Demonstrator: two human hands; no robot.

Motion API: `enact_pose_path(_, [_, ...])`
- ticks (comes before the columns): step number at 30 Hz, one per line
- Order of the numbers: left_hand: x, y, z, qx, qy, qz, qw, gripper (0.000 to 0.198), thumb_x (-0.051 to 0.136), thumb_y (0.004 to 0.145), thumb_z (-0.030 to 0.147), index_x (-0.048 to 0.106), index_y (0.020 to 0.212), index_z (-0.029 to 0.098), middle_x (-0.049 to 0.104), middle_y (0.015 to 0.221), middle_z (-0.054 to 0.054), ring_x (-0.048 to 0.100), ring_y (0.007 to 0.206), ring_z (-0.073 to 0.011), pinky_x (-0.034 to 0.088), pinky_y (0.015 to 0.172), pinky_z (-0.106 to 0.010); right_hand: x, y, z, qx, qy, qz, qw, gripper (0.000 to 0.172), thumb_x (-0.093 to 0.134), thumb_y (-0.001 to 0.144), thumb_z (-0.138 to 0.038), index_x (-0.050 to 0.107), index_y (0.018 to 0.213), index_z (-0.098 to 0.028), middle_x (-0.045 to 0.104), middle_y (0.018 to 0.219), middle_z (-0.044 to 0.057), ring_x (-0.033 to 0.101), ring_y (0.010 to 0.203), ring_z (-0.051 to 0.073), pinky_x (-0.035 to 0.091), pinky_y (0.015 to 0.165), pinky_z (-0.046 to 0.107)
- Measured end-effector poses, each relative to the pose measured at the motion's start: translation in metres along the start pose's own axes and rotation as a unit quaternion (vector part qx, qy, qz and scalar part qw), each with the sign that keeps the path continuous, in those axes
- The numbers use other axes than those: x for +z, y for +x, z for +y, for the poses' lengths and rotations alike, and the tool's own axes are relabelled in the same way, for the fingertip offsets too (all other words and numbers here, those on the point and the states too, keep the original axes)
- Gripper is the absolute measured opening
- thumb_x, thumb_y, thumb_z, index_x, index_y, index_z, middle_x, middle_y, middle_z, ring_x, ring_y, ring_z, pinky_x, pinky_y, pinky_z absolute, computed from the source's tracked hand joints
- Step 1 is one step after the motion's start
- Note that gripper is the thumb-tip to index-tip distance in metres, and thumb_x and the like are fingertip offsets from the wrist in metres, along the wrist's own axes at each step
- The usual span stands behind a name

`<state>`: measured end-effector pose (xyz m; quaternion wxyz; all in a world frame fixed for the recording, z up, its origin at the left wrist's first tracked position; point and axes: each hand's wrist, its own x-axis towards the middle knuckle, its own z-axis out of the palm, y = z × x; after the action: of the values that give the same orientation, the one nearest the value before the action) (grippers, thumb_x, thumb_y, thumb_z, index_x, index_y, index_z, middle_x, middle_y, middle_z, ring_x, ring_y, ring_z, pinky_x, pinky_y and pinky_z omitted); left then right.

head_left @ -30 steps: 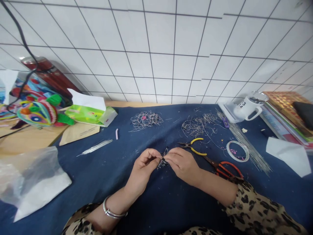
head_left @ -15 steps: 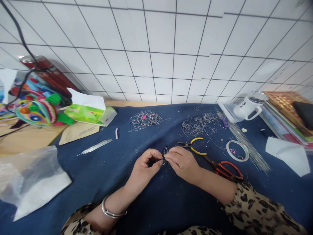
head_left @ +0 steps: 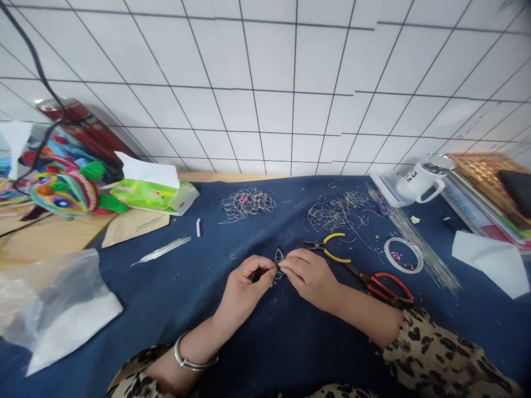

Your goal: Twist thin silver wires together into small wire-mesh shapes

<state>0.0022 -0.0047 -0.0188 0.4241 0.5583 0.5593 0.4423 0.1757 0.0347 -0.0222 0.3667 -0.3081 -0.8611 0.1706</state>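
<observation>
My left hand (head_left: 248, 287) and my right hand (head_left: 314, 278) meet in the middle, low over the dark blue cloth. Thumb and fingers of both are pinched on a small bent-wire piece (head_left: 279, 256), whose pointed end shows between the fingertips. The fingers cover the rest of it, so its full shape is hidden. Just beyond my right hand lie pliers with yellow handles (head_left: 335, 258). Scissors with red handles (head_left: 390, 286) rest beside my right forearm, partly behind the wrist.
Tangled wire pieces form a left heap (head_left: 248, 204) and a right heap (head_left: 336, 211). Straight wires (head_left: 427, 254) lie at right, near a clear ring with pink beads (head_left: 403, 255). A white mug (head_left: 425, 179) stands at back right. A plastic bag (head_left: 74, 304) lies at left.
Both hands stay nearly in place, still pinching the wire piece. The view has shifted very slightly; nothing else has visibly moved.
</observation>
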Motion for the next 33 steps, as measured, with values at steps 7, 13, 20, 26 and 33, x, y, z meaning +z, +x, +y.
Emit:
enact_pose_path(7, [-0.0012, 0.0001, 0.0013, -0.012, 0.033, 0.006, 0.999, 0.008, 0.056, 0.080, 0.023, 0.059, 0.075, 0.018, 0.054, 0.071, 0.000, 0.048, 0.066, -0.0125, 0.039, 0.061, -0.022, -0.0022, 0.0011, 0.0008, 0.002, 0.011, 0.006, 1.000, 0.016, 0.050, 0.086, -0.018, 0.065, 0.093, -0.018, 0.062, 0.087, 0.006, 0.058, 0.082, 0.015, 0.049, 0.078, 0.029])
enact_pose_path(13, [-0.0004, -0.0003, 0.0032, -0.001, 0.022, -0.002, 1.000, 0.009, 0.055, 0.080, 0.024, 0.059, 0.075, 0.018, 0.054, 0.073, -0.001, 0.049, 0.069, -0.0137, 0.039, 0.064, -0.023, -0.0031, 0.0000, 0.0006, -0.014, -0.028, -0.012, 0.999, 0.016, 0.051, 0.086, -0.018, 0.066, 0.090, -0.019, 0.062, 0.085, 0.006, 0.056, 0.081, 0.016, 0.047, 0.074, 0.030])
enact_pose_path(20, [-0.0009, -0.0013, 0.0051, -0.004, 0.001, -0.014, 1.000, 0.009, 0.056, 0.080, 0.026, 0.061, 0.077, 0.018, 0.055, 0.075, -0.001, 0.049, 0.070, -0.0145, 0.039, 0.067, -0.024, -0.0035, -0.0012, -0.0008, -0.013, -0.047, -0.009, 0.999, 0.017, 0.050, 0.086, -0.016, 0.066, 0.089, -0.020, 0.060, 0.080, 0.004, 0.055, 0.076, 0.014, 0.046, 0.072, 0.028])
enact_pose_path(26, [-0.0008, -0.0008, 0.0039, 0.003, 0.011, -0.012, 1.000, 0.007, 0.057, 0.079, 0.024, 0.061, 0.078, 0.018, 0.056, 0.076, -0.001, 0.050, 0.071, -0.0145, 0.040, 0.067, -0.024, -0.0038, -0.0020, -0.0014, -0.016, -0.054, -0.010, 0.998, 0.019, 0.049, 0.087, -0.014, 0.066, 0.091, -0.020, 0.060, 0.080, 0.005, 0.055, 0.077, 0.014, 0.046, 0.072, 0.028])
enact_pose_path(33, [-0.0008, -0.0011, 0.0032, 0.012, 0.020, -0.014, 1.000, 0.008, 0.055, 0.080, 0.023, 0.060, 0.077, 0.018, 0.056, 0.076, -0.002, 0.051, 0.072, -0.0151, 0.041, 0.069, -0.025, -0.0034, -0.0025, -0.0004, -0.026, -0.061, 0.004, 0.998, 0.019, 0.048, 0.087, -0.014, 0.065, 0.096, -0.019, 0.062, 0.082, 0.004, 0.056, 0.078, 0.014, 0.046, 0.073, 0.027])
